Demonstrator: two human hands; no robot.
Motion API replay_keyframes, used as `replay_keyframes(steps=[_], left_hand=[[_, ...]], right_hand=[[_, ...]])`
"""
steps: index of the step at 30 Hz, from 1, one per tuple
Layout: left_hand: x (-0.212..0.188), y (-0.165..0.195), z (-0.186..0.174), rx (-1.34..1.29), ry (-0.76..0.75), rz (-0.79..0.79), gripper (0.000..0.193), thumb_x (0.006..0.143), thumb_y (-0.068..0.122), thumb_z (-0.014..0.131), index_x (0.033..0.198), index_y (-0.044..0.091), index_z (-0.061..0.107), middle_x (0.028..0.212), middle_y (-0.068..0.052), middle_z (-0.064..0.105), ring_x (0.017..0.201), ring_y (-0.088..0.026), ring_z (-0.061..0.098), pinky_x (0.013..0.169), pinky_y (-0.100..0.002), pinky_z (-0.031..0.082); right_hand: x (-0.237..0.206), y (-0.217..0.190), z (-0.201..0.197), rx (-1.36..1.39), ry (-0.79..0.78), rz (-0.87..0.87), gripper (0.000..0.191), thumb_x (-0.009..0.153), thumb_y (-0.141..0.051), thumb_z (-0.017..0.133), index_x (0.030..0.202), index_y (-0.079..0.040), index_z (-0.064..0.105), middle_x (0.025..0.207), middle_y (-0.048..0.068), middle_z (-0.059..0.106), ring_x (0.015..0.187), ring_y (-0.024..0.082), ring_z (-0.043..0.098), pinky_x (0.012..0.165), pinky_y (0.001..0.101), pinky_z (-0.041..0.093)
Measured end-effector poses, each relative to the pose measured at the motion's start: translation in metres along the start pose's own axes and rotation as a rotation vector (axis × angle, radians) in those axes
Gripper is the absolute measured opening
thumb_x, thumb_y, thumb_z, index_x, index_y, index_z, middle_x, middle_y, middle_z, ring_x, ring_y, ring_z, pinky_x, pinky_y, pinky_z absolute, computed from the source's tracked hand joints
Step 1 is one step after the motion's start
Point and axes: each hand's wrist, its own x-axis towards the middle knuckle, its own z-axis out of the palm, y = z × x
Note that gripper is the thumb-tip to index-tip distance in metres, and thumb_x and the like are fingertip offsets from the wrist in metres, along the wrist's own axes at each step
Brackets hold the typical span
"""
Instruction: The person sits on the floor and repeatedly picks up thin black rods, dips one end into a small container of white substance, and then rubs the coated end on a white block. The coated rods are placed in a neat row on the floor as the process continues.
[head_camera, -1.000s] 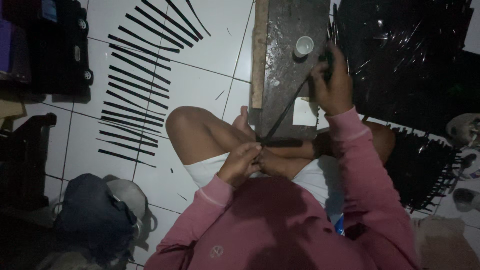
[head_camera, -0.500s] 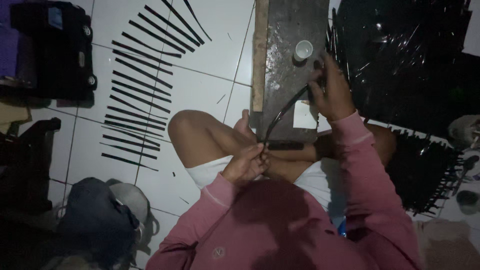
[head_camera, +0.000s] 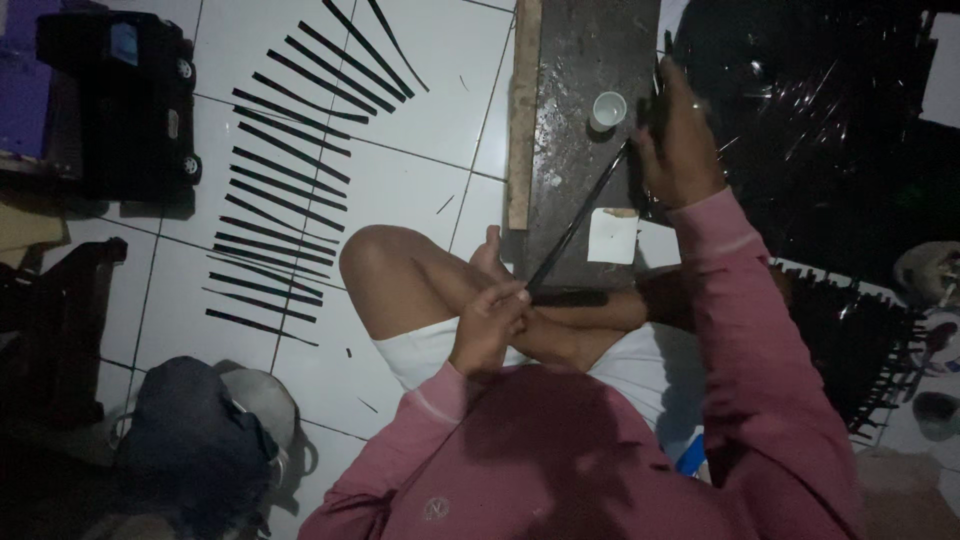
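Left of your grip, roughly twenty thin black strips (head_camera: 290, 190) lie fanned on white floor tile (head_camera: 400, 130), apart so each stays separate. Your left hand (head_camera: 487, 325) pinches one long black strip (head_camera: 575, 225) at its near end; your right hand (head_camera: 680, 140) clamps the far end, stretching it over the one dark wooden board (head_camera: 590, 60). One small white cup (head_camera: 607, 110) sits beside that grip.

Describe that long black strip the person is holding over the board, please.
The long, thin black strip looks flat, narrow and slightly glossy, perhaps plastic or rubber. It runs diagonally, taut and straight, from the left hand near the knee up to the right hand above the dark wooden board. Both hands pinch its ends; whether it touches the board is unclear.
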Motion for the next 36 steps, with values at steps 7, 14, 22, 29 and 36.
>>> replay_keyframes(steps=[7, 14, 22, 29, 36], left_hand=[[0.004, -0.004, 0.001, -0.168, -0.047, -0.158, 0.021, 0.096, 0.019, 0.069, 0.108, 0.001, 0.066, 0.099, -0.011, 0.071, 0.091, -0.021, 0.070, 0.080, -0.034, 0.057], [0.009, -0.009, -0.002, -0.313, -0.088, -0.276, 0.020, 0.098, 0.024, 0.068, 0.097, 0.004, 0.066, 0.094, -0.010, 0.069, 0.089, -0.023, 0.068, 0.081, -0.037, 0.057], [0.002, -0.001, 0.000, -0.378, -0.126, -0.284, 0.019, 0.099, 0.022, 0.067, 0.102, 0.003, 0.065, 0.094, -0.010, 0.066, 0.088, -0.022, 0.066, 0.079, -0.037, 0.055], [0.006, -0.005, 0.000, -0.391, -0.159, -0.265, 0.019, 0.100, 0.021, 0.064, 0.106, 0.003, 0.063, 0.096, -0.010, 0.066, 0.089, -0.022, 0.066, 0.078, -0.037, 0.055], [0.007, -0.006, 0.000, -0.341, -0.157, -0.278, 0.020, 0.101, 0.021, 0.063, 0.108, 0.002, 0.062, 0.096, -0.009, 0.065, 0.089, -0.022, 0.066, 0.078, -0.036, 0.056]], right_hand=[[-0.001, 0.009, 0.019, -0.081, 0.018, 0.131, 0.072, 0.099, -0.004, 0.082, 0.157, 0.000, 0.040, 0.138, 0.028, 0.054, 0.123, 0.042, 0.059, 0.103, 0.0467, 0.051], [-0.001, 0.003, -0.001, -0.203, 0.027, -0.057, 0.032, 0.102, -0.018, 0.081, 0.132, -0.011, 0.074, 0.163, 0.023, 0.040, 0.146, 0.040, 0.046, 0.119, 0.0517, 0.037], [0.007, 0.009, 0.013, -0.582, -0.083, -0.161, 0.023, 0.099, -0.038, 0.080, 0.118, -0.025, 0.080, 0.175, 0.022, 0.019, 0.153, 0.043, 0.019, 0.119, 0.0605, 0.018], [0.012, 0.013, 0.011, -0.571, -0.107, -0.125, 0.020, 0.096, -0.038, 0.083, 0.109, -0.022, 0.081, 0.176, 0.021, 0.018, 0.153, 0.042, 0.021, 0.119, 0.0613, 0.017], [0.007, 0.002, 0.003, -0.441, -0.091, -0.070, 0.024, 0.097, -0.035, 0.086, 0.113, -0.018, 0.081, 0.174, 0.023, 0.019, 0.156, 0.043, 0.026, 0.120, 0.0618, 0.020]])
